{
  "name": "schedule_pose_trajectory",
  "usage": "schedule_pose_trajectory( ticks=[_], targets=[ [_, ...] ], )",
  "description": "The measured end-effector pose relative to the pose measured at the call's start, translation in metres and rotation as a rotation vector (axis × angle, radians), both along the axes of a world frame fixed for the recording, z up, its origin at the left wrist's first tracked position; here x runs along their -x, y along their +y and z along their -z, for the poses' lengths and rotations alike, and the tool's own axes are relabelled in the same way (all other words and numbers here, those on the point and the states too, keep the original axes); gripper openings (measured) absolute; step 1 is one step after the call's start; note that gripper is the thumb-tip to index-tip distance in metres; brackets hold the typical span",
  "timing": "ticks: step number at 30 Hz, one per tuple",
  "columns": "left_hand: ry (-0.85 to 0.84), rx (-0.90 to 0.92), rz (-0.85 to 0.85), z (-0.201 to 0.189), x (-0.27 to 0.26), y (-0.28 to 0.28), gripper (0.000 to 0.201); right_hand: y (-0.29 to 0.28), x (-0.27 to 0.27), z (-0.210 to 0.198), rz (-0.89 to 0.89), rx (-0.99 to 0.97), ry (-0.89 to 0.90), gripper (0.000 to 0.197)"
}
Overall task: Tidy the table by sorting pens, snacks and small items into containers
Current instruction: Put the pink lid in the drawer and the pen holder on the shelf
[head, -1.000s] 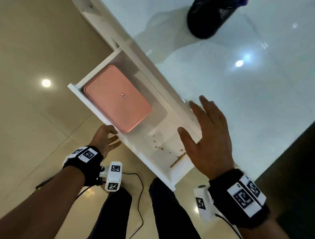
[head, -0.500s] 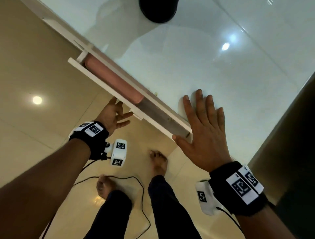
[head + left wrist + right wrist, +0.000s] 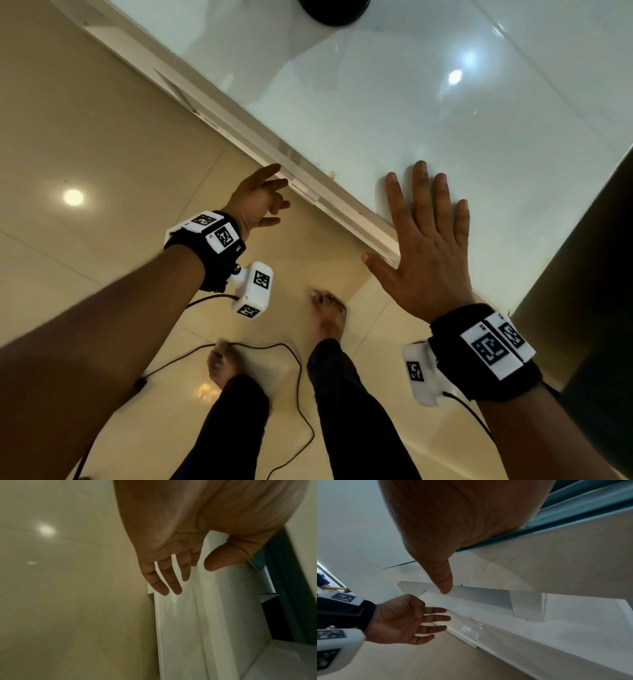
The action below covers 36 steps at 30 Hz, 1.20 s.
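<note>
We have the drawer (image 3: 308,192) pushed in flush under the edge of the glossy white surface (image 3: 445,137), so its front panel is the only part of it in view, and whatever it holds is hidden from us. The panel looks rigid, smooth and probably slick, with a small clear tab (image 3: 469,630) stuck on its face; we judge that tab, or the lower lip of the panel, to be the place to hook fingers if the drawer has to come out again, and we expect it to slide lightly with little weight to fight. Our left hand (image 3: 258,198) is beside the drawer front, its grip wide and holding nothing, fingers loosely spread with the tips at or just off the panel; the left wrist view shows them lying along the white face, though we cannot tell whether they touch. Our right hand (image 3: 424,240) lies flat on the surface near its front edge, palm down, fingers straight and fanned, thumb reaching over the lip, its grip also wide and empty. A dark round container (image 3: 334,12) stands well apart at the far side of the surface. No pens, snacks or small items show anywhere in these views.
</note>
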<state>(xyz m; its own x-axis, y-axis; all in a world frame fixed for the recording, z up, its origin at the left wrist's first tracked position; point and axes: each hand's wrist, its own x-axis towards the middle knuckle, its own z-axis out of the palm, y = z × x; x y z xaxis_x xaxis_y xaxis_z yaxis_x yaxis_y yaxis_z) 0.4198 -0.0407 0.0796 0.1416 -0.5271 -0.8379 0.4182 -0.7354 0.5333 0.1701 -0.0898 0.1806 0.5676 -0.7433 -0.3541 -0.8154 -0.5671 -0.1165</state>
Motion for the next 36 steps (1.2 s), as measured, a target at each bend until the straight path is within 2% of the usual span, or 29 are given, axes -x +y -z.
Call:
schedule_pose_trajectory(
  ticks=[4, 7, 11, 16, 18, 21, 25, 28, 31, 33, 36],
  targets=[
    [-0.225, 0.075, 0.044, -0.037, -0.017, 0.009, 0.043, 0.0, -0.014, -0.008, 0.071, -0.066, 0.026, 0.101],
    [-0.384, 0.144, 0.082, -0.077, -0.039, 0.017, 0.03, -0.004, -0.038, -0.02, 0.185, -0.171, 0.033, 0.088],
    [-0.518, 0.238, 0.177, -0.138, -0.076, 0.018, 0.026, -0.021, -0.08, -0.036, 0.328, -0.307, 0.036, 0.068],
    [-0.588, 0.35, 0.334, -0.188, -0.1, -0.023, 0.029, -0.061, -0.12, -0.045, 0.38, -0.412, 0.081, 0.064],
    [-0.632, 0.371, 0.416, -0.192, -0.104, -0.048, 0.042, -0.069, -0.131, -0.045, 0.395, -0.428, 0.099, 0.067],
    [-0.67, 0.364, 0.523, -0.189, -0.101, -0.093, 0.074, -0.077, -0.135, -0.043, 0.407, -0.438, 0.101, 0.07],
    [-0.643, 0.435, 0.506, -0.179, -0.08, -0.138, 0.101, -0.074, -0.13, -0.041, 0.417, -0.447, 0.108, 0.07],
    [-0.622, 0.508, 0.391, -0.177, -0.07, -0.158, 0.103, -0.073, -0.132, -0.038, 0.42, -0.441, 0.09, 0.069],
    [-0.542, 0.584, 0.321, -0.179, -0.068, -0.168, 0.085, -0.072, -0.133, -0.038, 0.417, -0.427, 0.098, 0.069],
    [-0.578, 0.606, 0.365, -0.175, -0.072, -0.168, 0.08, -0.07, -0.133, -0.037, 0.42, -0.414, 0.104, 0.069],
    [-0.529, 0.603, 0.413, -0.18, -0.084, -0.161, 0.084, -0.068, -0.136, -0.035, 0.424, -0.393, 0.103, 0.07]
  ],
)
